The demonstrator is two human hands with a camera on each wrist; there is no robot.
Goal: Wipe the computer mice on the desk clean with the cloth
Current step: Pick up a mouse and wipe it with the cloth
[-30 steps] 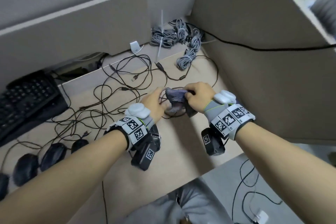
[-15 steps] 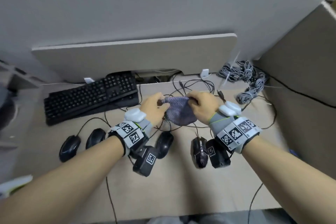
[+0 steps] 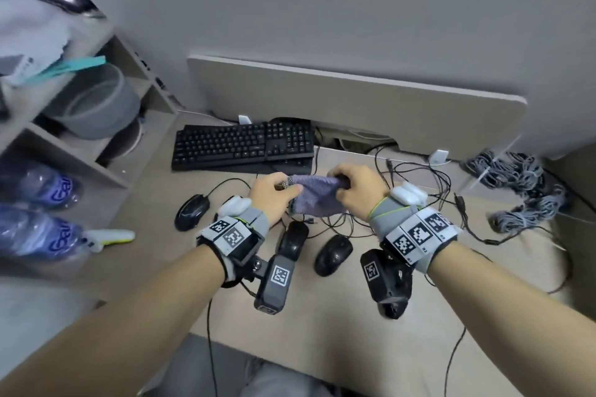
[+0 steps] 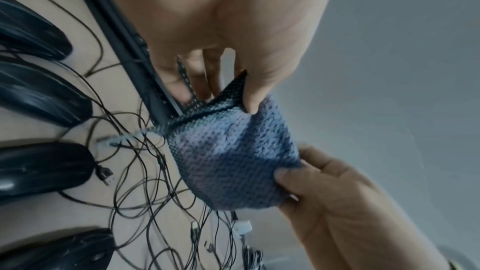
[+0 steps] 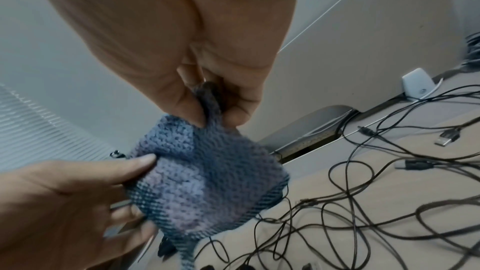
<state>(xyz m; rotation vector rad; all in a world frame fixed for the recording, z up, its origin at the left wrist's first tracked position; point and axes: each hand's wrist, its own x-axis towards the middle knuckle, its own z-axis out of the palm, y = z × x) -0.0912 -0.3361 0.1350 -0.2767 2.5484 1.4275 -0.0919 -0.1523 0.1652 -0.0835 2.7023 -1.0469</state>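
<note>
Since a second ago the view has swung left from the desk's right corner, so the keyboard and the row of mice now lie ahead, and the bunched cloth has been drawn out between the hands.

Nearest, three black mice show on the desk below the wrists: one under the left wrist, one between the arms, one further left. Above them, clear of the desk, the left hand pinches one top corner of the cloth between thumb and fingers, and the right hand pinches the other the same way, fingers curled tight on the fabric.

The cloth looks knitted, soft and light; it sags between the two grips and will bunch readily, so I judge it best wadded in one palm for wiping. The mice look smooth, hard and glossy, likely to slide on the desk, so each is best steadied by its sides with the free hand.

Beyond the hands a tangle of thin black cables sprawls over the desk and could snag a lifted mouse. Further back sits the black keyboard, grey cord bundles at far right, and shelves at left.
</note>
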